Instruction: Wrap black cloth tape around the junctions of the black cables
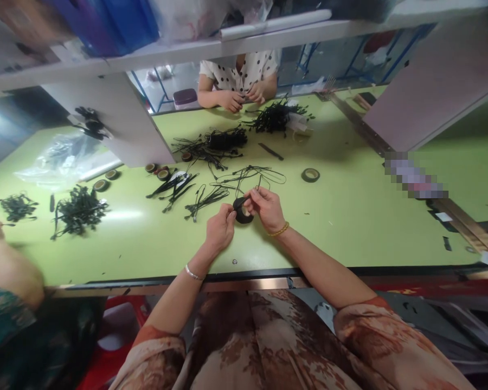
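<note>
My left hand is closed, thumb and fingers pinching a thin black cable. Facing it, my right hand also pinches the cable, with thumb and forefinger together. A roll of black tape shows just below and between the hands; whether it lies on the table or hangs from the fingers I cannot tell. Loops of the black cable spread over the green table beyond my fingers. A small bunch of black cables lies left of my hands.
A second tape roll lies to the right. Bundled black cables and a larger heap are farther back, near a co-worker's hands. Another person's arm reaches in at left. A shelf spans overhead.
</note>
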Action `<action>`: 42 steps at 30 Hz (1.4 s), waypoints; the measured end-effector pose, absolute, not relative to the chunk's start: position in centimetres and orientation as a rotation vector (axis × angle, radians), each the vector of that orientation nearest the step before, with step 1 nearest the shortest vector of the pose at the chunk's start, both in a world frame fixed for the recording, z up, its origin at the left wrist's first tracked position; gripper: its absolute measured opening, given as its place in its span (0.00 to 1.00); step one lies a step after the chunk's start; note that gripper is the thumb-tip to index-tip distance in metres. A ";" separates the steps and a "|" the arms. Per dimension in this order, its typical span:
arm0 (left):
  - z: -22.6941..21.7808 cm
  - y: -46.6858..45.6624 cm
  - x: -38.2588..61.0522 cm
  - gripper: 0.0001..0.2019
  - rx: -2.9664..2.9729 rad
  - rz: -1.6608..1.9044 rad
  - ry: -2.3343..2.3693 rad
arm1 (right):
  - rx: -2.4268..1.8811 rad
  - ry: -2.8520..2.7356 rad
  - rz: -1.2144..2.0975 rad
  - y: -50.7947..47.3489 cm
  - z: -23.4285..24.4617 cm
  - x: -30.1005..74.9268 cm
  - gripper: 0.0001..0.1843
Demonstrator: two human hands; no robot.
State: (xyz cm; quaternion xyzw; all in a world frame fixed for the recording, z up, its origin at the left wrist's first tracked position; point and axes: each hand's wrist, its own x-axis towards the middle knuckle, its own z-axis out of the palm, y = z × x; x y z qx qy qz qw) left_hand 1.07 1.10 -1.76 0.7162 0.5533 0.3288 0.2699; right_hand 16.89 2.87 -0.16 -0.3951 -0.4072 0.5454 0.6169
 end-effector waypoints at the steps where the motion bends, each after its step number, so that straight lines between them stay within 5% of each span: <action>1: -1.8 1.0 1.1 0.04 1.937 0.887 1.500 | -0.914 -0.943 1.245 2.8 -0.1 16.9 0.25; 13: -1.6 1.1 1.0 0.10 2.347 1.023 1.586 | -0.954 -1.010 1.111 2.0 0.8 16.6 0.24; 31: -1.8 1.1 0.5 0.07 2.211 0.937 1.569 | -0.907 -0.898 1.369 2.9 0.7 17.4 0.29; 39: -2.3 1.3 -0.3 0.11 2.443 1.065 1.472 | -1.091 -1.118 1.608 3.6 -0.8 17.3 0.11; 42: -2.7 1.3 -0.2 0.13 2.653 1.103 1.282 | -1.003 -1.017 1.772 3.8 -0.6 17.7 0.13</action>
